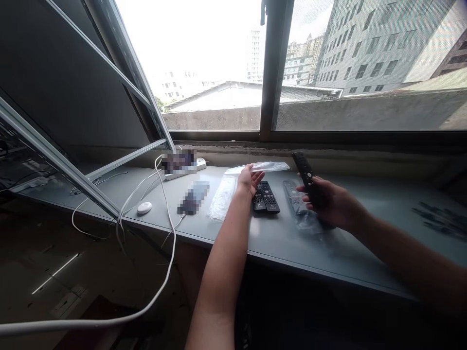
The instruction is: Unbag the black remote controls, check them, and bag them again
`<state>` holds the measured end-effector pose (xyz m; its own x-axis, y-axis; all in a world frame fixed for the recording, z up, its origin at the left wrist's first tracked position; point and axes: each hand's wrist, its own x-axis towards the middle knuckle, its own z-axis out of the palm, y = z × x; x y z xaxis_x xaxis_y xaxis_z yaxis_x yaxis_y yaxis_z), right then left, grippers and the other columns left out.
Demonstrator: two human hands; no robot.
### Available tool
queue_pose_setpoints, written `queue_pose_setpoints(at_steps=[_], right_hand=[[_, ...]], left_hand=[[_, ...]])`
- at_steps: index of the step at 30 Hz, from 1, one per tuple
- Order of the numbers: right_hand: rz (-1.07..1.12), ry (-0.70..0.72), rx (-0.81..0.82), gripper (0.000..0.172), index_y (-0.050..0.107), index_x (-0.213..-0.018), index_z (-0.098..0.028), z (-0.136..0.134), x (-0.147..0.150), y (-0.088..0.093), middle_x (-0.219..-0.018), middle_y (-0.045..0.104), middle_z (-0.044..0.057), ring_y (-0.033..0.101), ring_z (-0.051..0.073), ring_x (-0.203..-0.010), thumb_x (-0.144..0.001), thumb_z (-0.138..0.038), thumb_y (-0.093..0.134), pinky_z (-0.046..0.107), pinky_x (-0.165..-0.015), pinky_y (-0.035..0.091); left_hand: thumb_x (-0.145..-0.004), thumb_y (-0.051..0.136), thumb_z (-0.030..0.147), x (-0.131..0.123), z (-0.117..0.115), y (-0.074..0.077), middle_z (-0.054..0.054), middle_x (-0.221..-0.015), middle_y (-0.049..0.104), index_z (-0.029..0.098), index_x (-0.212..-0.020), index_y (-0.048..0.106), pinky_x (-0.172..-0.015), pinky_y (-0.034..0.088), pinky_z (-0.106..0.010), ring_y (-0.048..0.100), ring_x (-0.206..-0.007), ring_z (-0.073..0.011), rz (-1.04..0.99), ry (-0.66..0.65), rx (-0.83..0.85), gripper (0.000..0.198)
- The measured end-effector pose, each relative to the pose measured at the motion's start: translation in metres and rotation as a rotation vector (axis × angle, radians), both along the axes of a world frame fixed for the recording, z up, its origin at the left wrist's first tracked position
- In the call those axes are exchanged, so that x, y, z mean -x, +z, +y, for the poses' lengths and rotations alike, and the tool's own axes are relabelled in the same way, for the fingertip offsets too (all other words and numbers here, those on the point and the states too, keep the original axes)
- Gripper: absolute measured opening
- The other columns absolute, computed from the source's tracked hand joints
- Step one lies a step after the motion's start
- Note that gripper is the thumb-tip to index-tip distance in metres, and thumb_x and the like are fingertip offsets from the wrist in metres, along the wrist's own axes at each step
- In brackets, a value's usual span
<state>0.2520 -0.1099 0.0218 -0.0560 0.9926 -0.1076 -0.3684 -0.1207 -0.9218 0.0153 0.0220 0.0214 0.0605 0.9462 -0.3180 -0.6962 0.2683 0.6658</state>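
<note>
My left hand (251,181) is closed on a clear plastic bag (270,167), which stretches out to the right from the thumb and fingers. Wrapped in my right hand (328,198) is a black remote control (303,167), tilted with its buttons facing up and its far end raised. Two more black remotes (267,197) lie side by side on the table, just right of my left wrist. Beneath the right hand lies a remote in a clear bag (292,194), partly hidden by the hand. A stack of clear plastic bags (222,197) rests left of my left forearm.
A blurred-out phone (193,198) with a cable lies on the grey table (270,238). Further left are a round white device (144,208), a power strip (200,164) and loose white cables (171,243). A metal frame (124,158) slants across the left. Dark objects (438,218) lie at far right.
</note>
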Motion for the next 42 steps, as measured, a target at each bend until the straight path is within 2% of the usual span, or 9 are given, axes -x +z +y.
queue_pose_setpoints(at_steps=[2,4,11,16,20,26,33,39,42], right_hand=[[0.029,0.026,0.016,0.024,0.081,-0.116,-0.030,0.000,-0.001,0.001,-0.104,0.085,0.010,0.067,0.023,-0.064,-0.105,-0.050,0.076,0.034,-0.044,0.052],[0.073,0.027,0.029,0.026,0.081,-0.110,-0.030,0.000,0.000,0.003,-0.098,0.082,0.009,0.057,0.020,-0.058,-0.107,-0.055,0.073,0.032,-0.040,0.044],[0.147,0.011,0.057,0.026,0.082,-0.125,-0.033,-0.003,0.005,0.011,-0.086,0.071,0.003,0.048,0.017,-0.057,-0.106,-0.044,0.070,0.029,-0.044,0.046],[0.048,0.050,-0.012,0.032,0.083,-0.127,-0.032,-0.005,0.006,0.012,-0.089,0.070,0.005,0.050,0.020,-0.059,-0.104,-0.050,0.071,0.035,-0.047,0.047],[0.113,0.037,0.017,0.031,0.083,-0.128,-0.030,-0.004,0.006,0.011,-0.091,0.069,0.005,0.050,0.020,-0.061,-0.107,-0.047,0.068,0.033,-0.049,0.047],[0.120,0.029,-0.020,0.022,0.078,-0.103,-0.032,-0.002,0.006,0.007,-0.100,0.070,0.007,0.057,0.023,-0.071,-0.106,-0.053,0.072,0.035,-0.053,0.053],[0.154,0.059,0.005,0.027,0.083,-0.121,-0.025,0.001,-0.001,0.003,-0.094,0.067,0.006,0.060,0.020,-0.072,-0.105,-0.047,0.079,0.028,-0.049,0.058],[0.093,-0.020,0.056,0.014,0.080,-0.117,-0.029,0.003,-0.006,0.002,-0.120,0.079,0.011,0.077,0.025,-0.095,-0.108,-0.039,0.077,0.029,-0.056,0.067],[0.084,0.013,0.029,0.019,0.078,-0.113,-0.029,0.001,-0.006,0.003,-0.121,0.080,0.013,0.074,0.026,-0.086,-0.106,-0.047,0.077,0.030,-0.046,0.061]], left_hand=[[-0.111,0.067,0.025,0.000,0.000,0.000,-0.009,-0.099,0.074,0.016,-0.114,0.069,-0.067,0.068,-0.022,0.075,-0.074,-0.0142,-0.003,0.001,-0.002,0.010],[-0.110,0.068,0.024,0.000,0.001,-0.001,-0.009,-0.098,0.074,0.016,-0.113,0.069,-0.066,0.068,-0.022,0.075,-0.074,-0.0147,-0.006,0.004,0.001,0.009],[-0.112,0.064,0.024,0.000,0.001,-0.001,-0.009,-0.097,0.073,0.015,-0.110,0.068,-0.066,0.068,-0.022,0.074,-0.072,-0.0140,0.004,0.003,-0.007,0.010],[-0.110,0.066,0.023,0.000,-0.001,0.000,-0.009,-0.097,0.074,0.015,-0.113,0.070,-0.066,0.068,-0.022,0.075,-0.073,-0.0142,-0.011,-0.001,-0.003,0.009],[-0.111,0.064,0.023,0.000,-0.001,0.001,-0.008,-0.094,0.073,0.016,-0.112,0.070,-0.065,0.068,-0.021,0.073,-0.071,-0.0137,-0.006,-0.001,-0.004,0.009],[-0.110,0.068,0.023,0.000,-0.001,0.001,-0.010,-0.098,0.074,0.015,-0.112,0.071,-0.064,0.067,-0.022,0.075,-0.073,-0.0152,-0.012,0.001,0.001,0.009],[-0.111,0.065,0.023,0.000,-0.001,0.002,-0.009,-0.095,0.073,0.015,-0.110,0.069,-0.065,0.068,-0.022,0.073,-0.072,-0.0140,0.002,0.007,0.001,0.009],[-0.110,0.069,0.025,0.000,0.000,0.000,-0.008,-0.095,0.072,0.016,-0.110,0.070,-0.066,0.068,-0.022,0.074,-0.074,-0.0144,-0.014,0.010,0.016,0.008],[-0.110,0.067,0.025,0.000,0.001,-0.001,-0.009,-0.096,0.072,0.017,-0.109,0.069,-0.068,0.069,-0.022,0.074,-0.075,-0.0144,-0.009,0.006,0.005,0.009]])
